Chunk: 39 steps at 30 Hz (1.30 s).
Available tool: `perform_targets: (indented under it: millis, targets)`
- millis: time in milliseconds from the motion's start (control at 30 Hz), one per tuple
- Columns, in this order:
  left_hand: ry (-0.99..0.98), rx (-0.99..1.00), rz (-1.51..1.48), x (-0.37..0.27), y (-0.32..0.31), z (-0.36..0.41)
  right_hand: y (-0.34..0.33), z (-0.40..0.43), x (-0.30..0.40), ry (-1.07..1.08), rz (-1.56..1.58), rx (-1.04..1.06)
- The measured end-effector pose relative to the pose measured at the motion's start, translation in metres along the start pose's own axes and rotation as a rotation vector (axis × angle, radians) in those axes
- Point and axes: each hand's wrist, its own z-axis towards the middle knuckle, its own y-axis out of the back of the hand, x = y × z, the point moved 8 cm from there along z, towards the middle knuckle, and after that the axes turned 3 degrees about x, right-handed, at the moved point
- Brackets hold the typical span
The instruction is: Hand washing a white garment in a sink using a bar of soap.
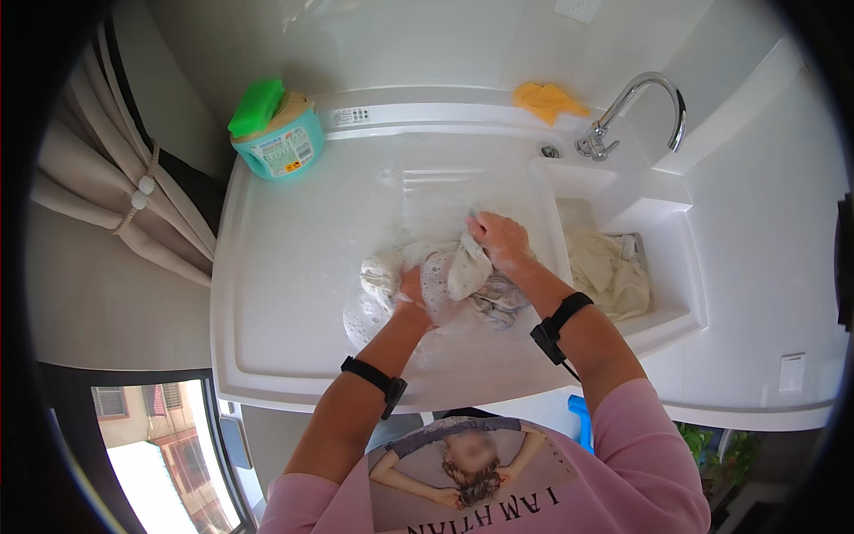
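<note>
Soapy wet white cloth (467,270) lies bunched on the white washboard counter (293,267). My right hand (500,239) has its fingers closed on a raised part of this cloth. Lower and to the left, my left hand (415,287) is partly covered by suds and cloth; its fingers are hidden, so its grip does not show. Foam (363,317) spreads around the cloth's left side. A greyish, patterned wet part of the fabric (499,302) lies beneath my right wrist. Black straps circle both forearms.
Pale cloth (610,274) lies in the sink basin at right, below a chrome faucet (597,141). A turquoise detergent tub (287,147) with a green sponge or block (257,108) on top stands back left. An orange cloth (547,101) rests on the back ledge.
</note>
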Motion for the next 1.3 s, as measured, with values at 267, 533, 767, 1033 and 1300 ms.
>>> perform_targets:
  millis: [267, 533, 767, 1033, 1300]
  targets:
    - [-0.016, -0.077, -0.116, 0.006, 0.003, -0.009, 0.052, -0.045, -0.033, -0.308, 0.692, 0.006]
    - [-0.138, -0.118, -0.175, 0.009, 0.042, -0.033, 0.045, -0.072, -0.029, -0.037, 0.347, 0.118]
    - [0.206, 0.335, 0.167, 0.041, 0.025, -0.023, 0.019, -0.081, -0.014, -0.077, 0.283, 0.270]
    - [0.242, 0.382, 0.185, 0.055, 0.027, -0.027, 0.012, -0.087, -0.028, -0.344, 0.366, 0.486]
    - [0.059, -0.262, 0.266, 0.007, 0.099, 0.004, -0.009, -0.131, -0.003, -0.626, 1.478, 0.316]
